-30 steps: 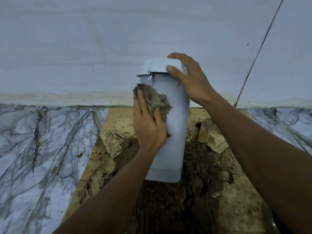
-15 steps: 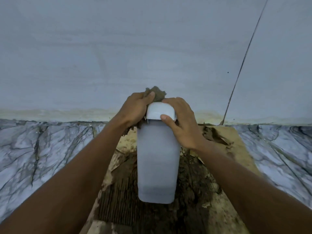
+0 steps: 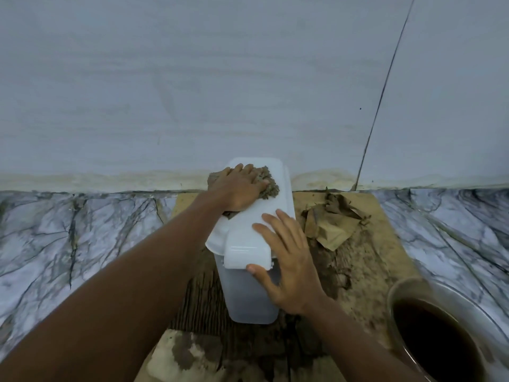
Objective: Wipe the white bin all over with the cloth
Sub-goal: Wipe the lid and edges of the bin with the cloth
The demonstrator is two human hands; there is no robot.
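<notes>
The white bin (image 3: 249, 293) stands upright on dirty cardboard at the centre of the head view, seen from above, lid closed. My left hand (image 3: 238, 190) lies flat on the far part of the lid, pressing a grey-brown cloth (image 3: 268, 183) against it. The cloth sticks out from under my fingers on the right and behind. My right hand (image 3: 289, 260) holds the near right side of the lid, thumb on the front edge and fingers spread over the top.
Soiled, wet cardboard (image 3: 366, 274) covers the marble floor (image 3: 68, 238) under the bin, with torn scraps (image 3: 330, 219) to the right. A round bowl of dark water (image 3: 443, 334) sits at the lower right. The wall (image 3: 192, 92) rises just behind the bin.
The bin has come down from being held up to standing on the cardboard. My left hand with the cloth went from the bin's side up onto the lid. My view tilted downward.
</notes>
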